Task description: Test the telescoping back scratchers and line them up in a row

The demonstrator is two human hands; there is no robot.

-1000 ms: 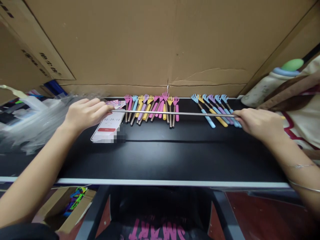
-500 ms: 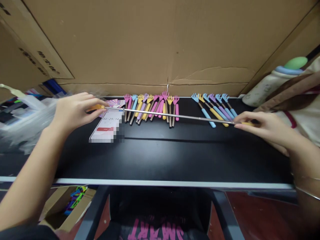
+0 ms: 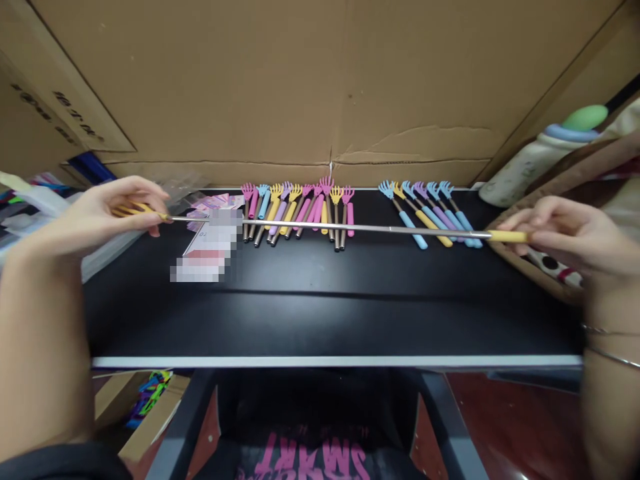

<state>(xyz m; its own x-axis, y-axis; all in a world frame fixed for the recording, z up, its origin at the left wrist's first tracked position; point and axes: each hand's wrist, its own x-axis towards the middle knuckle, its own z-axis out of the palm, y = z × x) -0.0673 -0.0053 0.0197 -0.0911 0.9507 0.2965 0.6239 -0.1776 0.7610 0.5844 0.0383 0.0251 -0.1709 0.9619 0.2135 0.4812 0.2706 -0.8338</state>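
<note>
A telescopic back scratcher [image 3: 325, 227] with a long metal rod is stretched level above the black table. My left hand [image 3: 113, 210] is closed on its yellow claw end, and my right hand [image 3: 565, 233] pinches the tip of its yellow handle. Behind the rod lies a row of shorter back scratchers [image 3: 295, 210] in pink, yellow, purple and blue, with their metal rods and grips side by side. A second group of back scratchers [image 3: 430, 213], fanned at a slant, lies farther right with blue, yellow and purple handles.
A phone [image 3: 205, 250], partly blurred out, lies on the table [image 3: 310, 320] near purple papers [image 3: 215, 202]. Clear plastic bags [image 3: 107, 247] sit at the left. A bottle with a green lid [image 3: 540, 163] leans at the right. Cardboard [image 3: 300, 80] stands behind; an open box [image 3: 155, 417] is below.
My hands have moved farther apart, the left one leftward and the right one rightward. More of the yellow handle and the yellow claw now shows.
</note>
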